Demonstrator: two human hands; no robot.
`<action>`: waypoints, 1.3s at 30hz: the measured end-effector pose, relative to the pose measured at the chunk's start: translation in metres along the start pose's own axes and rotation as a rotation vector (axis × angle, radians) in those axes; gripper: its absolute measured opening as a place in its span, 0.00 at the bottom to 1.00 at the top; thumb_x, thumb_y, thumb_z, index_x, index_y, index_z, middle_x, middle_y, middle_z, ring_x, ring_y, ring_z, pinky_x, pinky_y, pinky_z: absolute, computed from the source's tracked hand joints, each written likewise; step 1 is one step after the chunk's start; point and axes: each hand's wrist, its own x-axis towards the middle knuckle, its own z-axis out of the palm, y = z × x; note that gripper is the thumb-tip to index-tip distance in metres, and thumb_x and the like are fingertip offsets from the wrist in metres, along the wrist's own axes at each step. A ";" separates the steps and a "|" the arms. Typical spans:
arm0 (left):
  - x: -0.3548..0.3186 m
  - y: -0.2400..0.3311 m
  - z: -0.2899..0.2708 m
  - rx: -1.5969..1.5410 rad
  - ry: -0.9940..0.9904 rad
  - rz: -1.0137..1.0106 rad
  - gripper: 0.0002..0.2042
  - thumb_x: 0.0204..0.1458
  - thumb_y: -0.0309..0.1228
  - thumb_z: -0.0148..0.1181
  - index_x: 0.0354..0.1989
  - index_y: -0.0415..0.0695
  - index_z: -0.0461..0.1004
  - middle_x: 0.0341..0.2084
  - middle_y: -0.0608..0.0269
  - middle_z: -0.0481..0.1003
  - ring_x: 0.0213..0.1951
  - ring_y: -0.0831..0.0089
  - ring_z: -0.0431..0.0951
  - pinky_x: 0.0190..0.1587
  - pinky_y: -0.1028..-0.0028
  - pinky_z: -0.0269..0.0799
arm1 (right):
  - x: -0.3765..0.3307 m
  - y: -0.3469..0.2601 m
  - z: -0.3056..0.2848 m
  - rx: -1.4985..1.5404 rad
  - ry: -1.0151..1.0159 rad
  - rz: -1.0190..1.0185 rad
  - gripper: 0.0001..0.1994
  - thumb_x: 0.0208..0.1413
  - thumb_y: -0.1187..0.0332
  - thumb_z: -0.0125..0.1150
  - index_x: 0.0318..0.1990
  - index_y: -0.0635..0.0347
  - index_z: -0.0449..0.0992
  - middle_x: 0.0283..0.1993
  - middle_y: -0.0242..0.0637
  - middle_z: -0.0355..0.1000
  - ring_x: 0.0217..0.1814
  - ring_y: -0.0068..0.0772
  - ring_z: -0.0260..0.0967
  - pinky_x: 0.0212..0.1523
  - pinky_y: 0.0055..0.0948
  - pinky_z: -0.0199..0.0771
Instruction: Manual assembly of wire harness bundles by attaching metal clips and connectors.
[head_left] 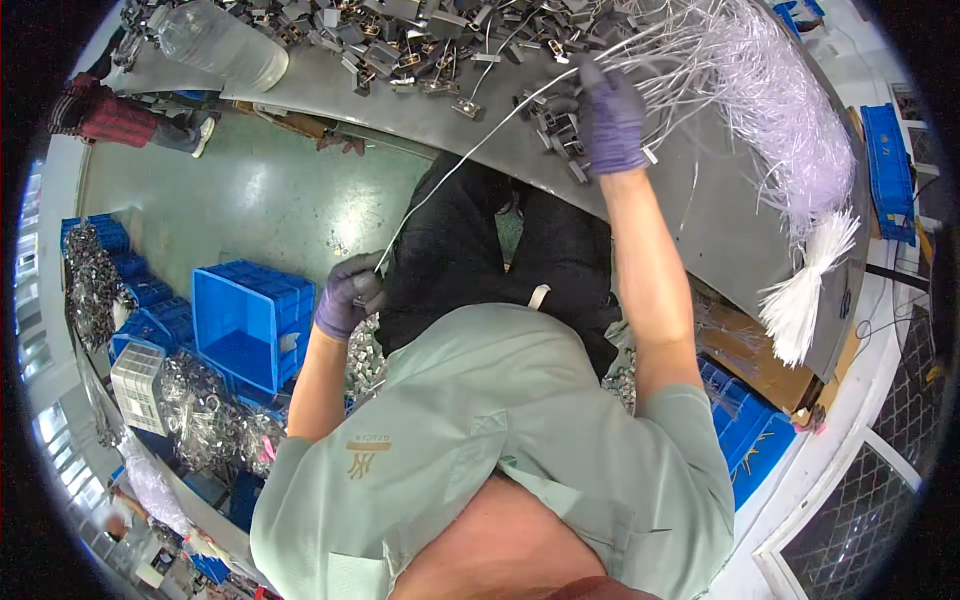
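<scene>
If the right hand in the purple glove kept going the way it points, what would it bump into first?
Most likely the small metal clips lying right at the right hand on the grey table; past them, the white cable ties. Depth is hard to judge.

The person wears a pale green short-sleeved shirt with a small gold emblem on the chest, dark trousers, and purple gloves on both hands.

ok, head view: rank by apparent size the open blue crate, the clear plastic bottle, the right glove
1. blue crate
2. clear plastic bottle
3. right glove
Fisheye and differing distance make true sizes unsure.
</scene>
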 end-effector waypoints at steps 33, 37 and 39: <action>0.158 0.035 0.166 -0.029 0.004 0.307 0.15 0.51 0.34 0.54 0.44 0.37 0.70 0.20 0.68 0.66 0.18 0.82 0.62 0.19 0.82 0.58 | -0.053 -0.010 0.025 -0.378 -0.242 -0.063 0.19 0.53 0.54 0.56 0.32 0.65 0.75 0.26 0.48 0.71 0.30 0.44 0.71 0.33 0.36 0.69; 0.185 0.029 0.171 0.328 0.080 0.354 0.16 0.51 0.36 0.55 0.44 0.37 0.69 0.23 0.63 0.70 0.22 0.77 0.69 0.24 0.77 0.65 | -0.020 -0.014 -0.006 -0.562 -0.186 0.009 0.16 0.53 0.59 0.58 0.36 0.67 0.73 0.23 0.40 0.72 0.18 0.26 0.69 0.19 0.25 0.70; 0.209 0.027 0.173 0.745 0.141 0.845 0.16 0.50 0.35 0.60 0.44 0.39 0.70 0.30 0.61 0.74 0.31 0.72 0.73 0.33 0.74 0.70 | 0.002 -0.018 -0.043 -0.402 -0.196 0.152 0.16 0.53 0.60 0.58 0.35 0.68 0.73 0.24 0.42 0.72 0.23 0.30 0.71 0.24 0.30 0.72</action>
